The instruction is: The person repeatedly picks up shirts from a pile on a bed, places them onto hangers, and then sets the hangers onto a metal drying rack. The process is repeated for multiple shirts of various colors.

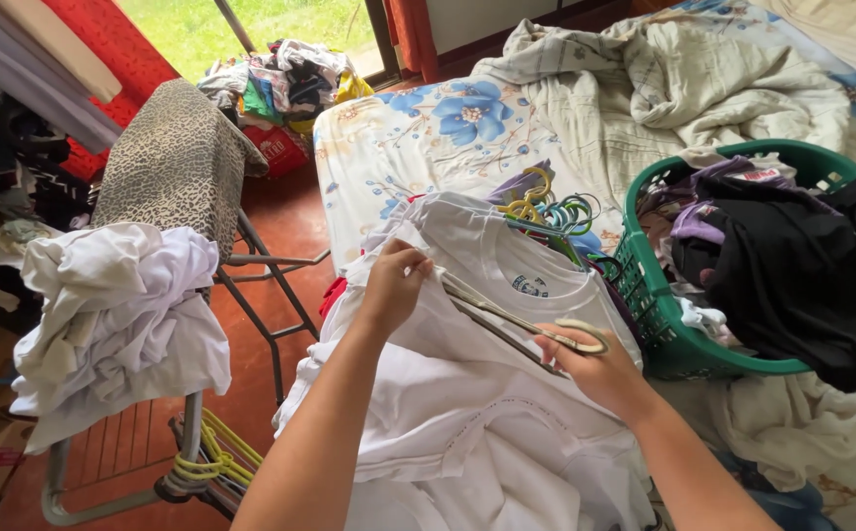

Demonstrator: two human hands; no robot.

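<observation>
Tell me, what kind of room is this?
Probably a bedroom used for sorting laundry: a bed with a flowered sheet, a green laundry basket full of clothes, and an ironing board beside it.

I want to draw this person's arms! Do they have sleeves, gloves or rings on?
No sleeves show: both forearms are bare right up to the picture's edge. The left hand and right hand wear no gloves. No rings, watch or bracelets can be seen.

shirt (467, 393) on bed (389, 147) — basket (659, 324) right | ironing board (177, 162) left
</observation>
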